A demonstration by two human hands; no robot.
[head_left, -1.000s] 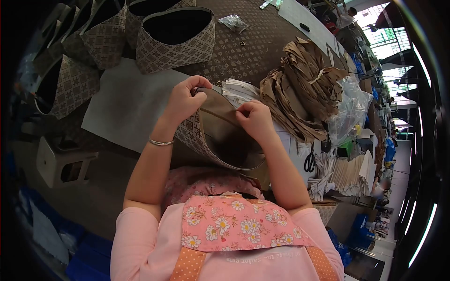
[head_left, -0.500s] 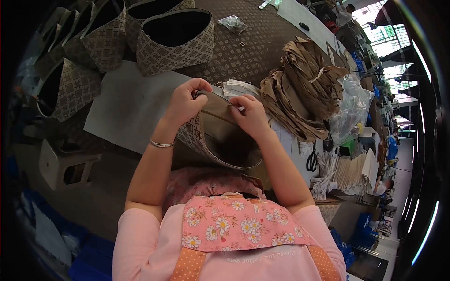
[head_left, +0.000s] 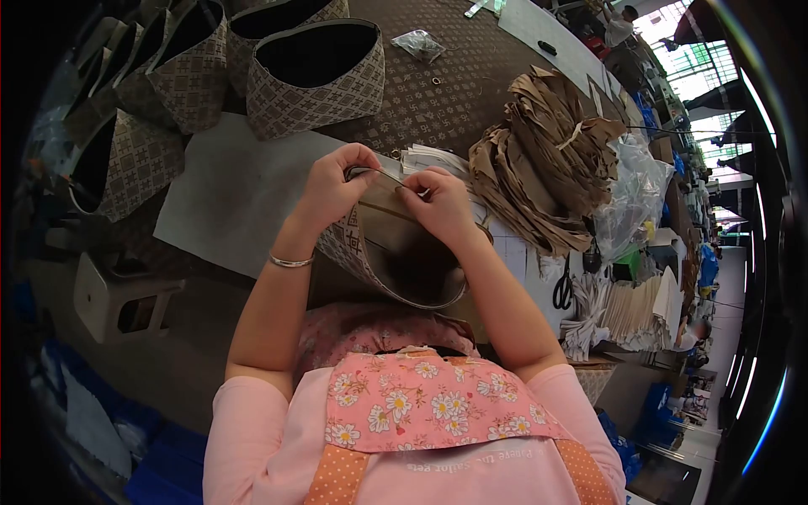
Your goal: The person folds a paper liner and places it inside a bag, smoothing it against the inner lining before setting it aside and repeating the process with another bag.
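A patterned bag body [head_left: 412, 252] with a tan lining stands open in front of my chest, its mouth facing up toward me. My left hand [head_left: 341, 187] pinches the far rim at its left end, thumb inside and fingers bent over the edge. Close to it on the right, my right hand [head_left: 438, 202] grips the same rim between thumb and fingers. The stretch of edge between both hands is taut. A stack of white pieces [head_left: 433, 160] lies just beyond the rim.
Several patterned bag bodies [head_left: 316, 93] stand at the upper left. A grey sheet [head_left: 227, 194] lies left of my hands. At the right are brown bundled pieces [head_left: 543, 168], clear plastic [head_left: 631, 198] and black scissors [head_left: 563, 290]. A stool [head_left: 126, 290] stands lower left.
My right hand has shifted slightly left along the rim, closer to my left hand. The bag's mouth has moved a little left and down.
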